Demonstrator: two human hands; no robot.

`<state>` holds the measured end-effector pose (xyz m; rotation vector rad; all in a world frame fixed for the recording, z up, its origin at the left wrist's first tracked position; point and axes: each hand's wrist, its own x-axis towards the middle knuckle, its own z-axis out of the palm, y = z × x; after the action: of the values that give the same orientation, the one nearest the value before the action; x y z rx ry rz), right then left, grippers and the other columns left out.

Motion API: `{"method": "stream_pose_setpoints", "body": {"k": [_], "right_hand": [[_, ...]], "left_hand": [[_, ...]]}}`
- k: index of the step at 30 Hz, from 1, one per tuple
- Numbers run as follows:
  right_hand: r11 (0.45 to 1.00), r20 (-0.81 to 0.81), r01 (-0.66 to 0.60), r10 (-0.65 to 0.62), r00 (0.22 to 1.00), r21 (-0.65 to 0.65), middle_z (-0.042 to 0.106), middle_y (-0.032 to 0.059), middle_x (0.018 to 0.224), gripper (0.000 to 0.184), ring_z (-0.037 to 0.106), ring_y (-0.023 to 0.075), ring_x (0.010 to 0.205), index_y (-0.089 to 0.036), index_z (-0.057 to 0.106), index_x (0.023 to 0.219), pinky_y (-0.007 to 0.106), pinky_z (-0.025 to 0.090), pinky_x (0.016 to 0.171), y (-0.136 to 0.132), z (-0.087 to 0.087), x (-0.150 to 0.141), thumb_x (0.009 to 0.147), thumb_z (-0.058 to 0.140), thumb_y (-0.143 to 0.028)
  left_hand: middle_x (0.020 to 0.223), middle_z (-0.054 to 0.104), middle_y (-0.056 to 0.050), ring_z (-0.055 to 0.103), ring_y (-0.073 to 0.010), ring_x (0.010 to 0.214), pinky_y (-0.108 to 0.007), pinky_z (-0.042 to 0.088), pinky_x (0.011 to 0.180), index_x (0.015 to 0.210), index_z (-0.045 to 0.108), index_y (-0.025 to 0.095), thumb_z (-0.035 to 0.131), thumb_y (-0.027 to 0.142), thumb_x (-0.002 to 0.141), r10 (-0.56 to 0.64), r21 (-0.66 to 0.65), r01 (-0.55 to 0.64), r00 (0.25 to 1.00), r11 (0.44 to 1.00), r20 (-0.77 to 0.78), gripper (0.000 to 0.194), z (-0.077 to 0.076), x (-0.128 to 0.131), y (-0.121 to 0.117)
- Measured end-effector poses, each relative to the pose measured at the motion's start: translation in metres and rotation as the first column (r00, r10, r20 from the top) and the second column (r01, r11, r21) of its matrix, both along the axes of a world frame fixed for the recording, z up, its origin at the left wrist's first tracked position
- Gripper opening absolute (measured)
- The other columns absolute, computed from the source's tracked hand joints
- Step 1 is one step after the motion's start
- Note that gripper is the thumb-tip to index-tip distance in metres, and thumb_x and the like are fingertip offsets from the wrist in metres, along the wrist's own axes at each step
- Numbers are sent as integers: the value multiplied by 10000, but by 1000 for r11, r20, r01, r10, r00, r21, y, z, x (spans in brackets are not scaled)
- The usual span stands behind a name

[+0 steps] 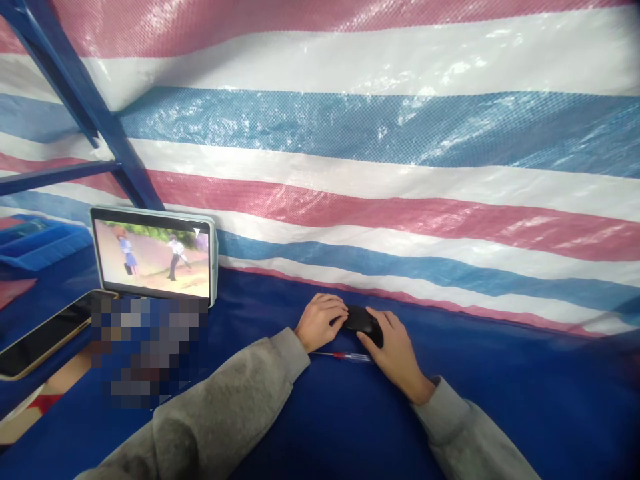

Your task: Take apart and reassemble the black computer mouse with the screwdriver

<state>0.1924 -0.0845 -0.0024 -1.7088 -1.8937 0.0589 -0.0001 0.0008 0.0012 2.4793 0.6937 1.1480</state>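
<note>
A black computer mouse [361, 321] lies between my two hands on the blue table surface. At its right end, my right hand [397, 350] grips it, with the thumb on the near side and the fingers on the far side. Curled fingers of my left hand [321, 321] close on the mouse's left end; their tips are partly hidden. Just in front of the mouse lies a thin screwdriver [345, 356] with a red and clear handle. The right hand covers part of its handle end.
A tablet [155, 257] playing a cartoon stands at the left, with a smartphone [47, 333] lying before it. Behind it are a blue tray [50, 250] and a blue metal frame [123, 157]. Striped plastic sheeting [380, 127] walls off the table's back. One patch beside the phone is pixelated.
</note>
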Motion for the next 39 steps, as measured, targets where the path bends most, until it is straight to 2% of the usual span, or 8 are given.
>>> {"method": "stream_pose_setpoints", "body": {"k": [14,22,31,39], "right_hand": [[1000,-2,-1,1,1000,9,596,111,1113,469,571,273,1032,-214,507,1289,449,460,903,-1,0,0,878,531,-440],[1000,12,1,-1,1000,16,604,102,1104,466,575,264,1023,-214,515,1278,433,470,893,-1,0,1,875,535,-445],[1000,-3,-4,4,1000,-2,588,109,1113,472,567,270,1028,-208,499,1291,444,460,904,0,-1,1,885,527,-447],[1000,11,5,-5,1000,-4,590,108,1117,466,569,267,1029,-210,510,1288,437,461,911,-1,1,0,884,531,-440]], "left_hand": [[961,737,-31,676,-186,915,-365,448,922,876,695,201,588,203,904,9,-93,-13,999,996,-42,111,-4,0,4],[1003,726,-33,657,-188,944,-371,434,936,1069,663,228,541,227,942,7,-97,-14,997,995,-73,177,1,-2,2],[936,758,-10,697,-169,865,-357,437,917,886,727,219,637,315,906,28,-74,-25,999,997,41,133,-7,0,6],[927,758,1,688,-174,910,-354,426,894,797,736,213,671,290,882,41,-72,-39,999,997,26,131,-5,0,6]]}}
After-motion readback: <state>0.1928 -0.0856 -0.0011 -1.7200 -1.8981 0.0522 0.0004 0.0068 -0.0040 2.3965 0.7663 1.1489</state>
